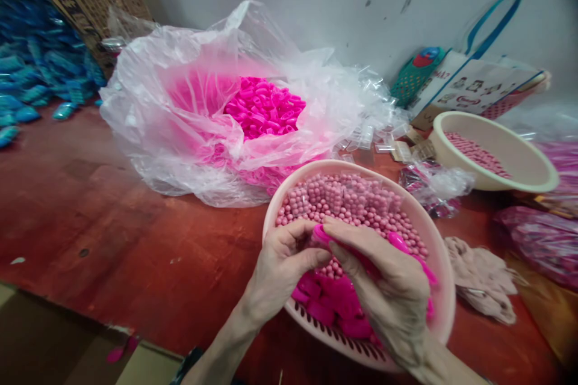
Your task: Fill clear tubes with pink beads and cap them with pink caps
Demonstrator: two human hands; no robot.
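Note:
Above a pale pink basket [447, 307], my two hands meet at a small hot-pink plastic piece [320, 233]. My left hand [282, 258] pinches it between thumb and fingers. From the other side my right hand [388, 271] closes on it too, its palm and some fingertips out of sight. Round pink beads [406, 231] fill the far part of the basket, with small clear containers of beads [356, 198] lying on them. Beneath my hands, more hot-pink plastic pieces [336, 304] are heaped at the basket's near side. What exactly the held piece is remains unclear.
A clear plastic bag [149, 78] of pink pieces stands behind the basket. Clear plastic parts [368, 132] lie near the wall. At right are a cream bowl [533, 159] with beads, a beige cloth [481, 283] and wrapped bundles [542, 240]. Blue packets [43, 72] pile up at left.

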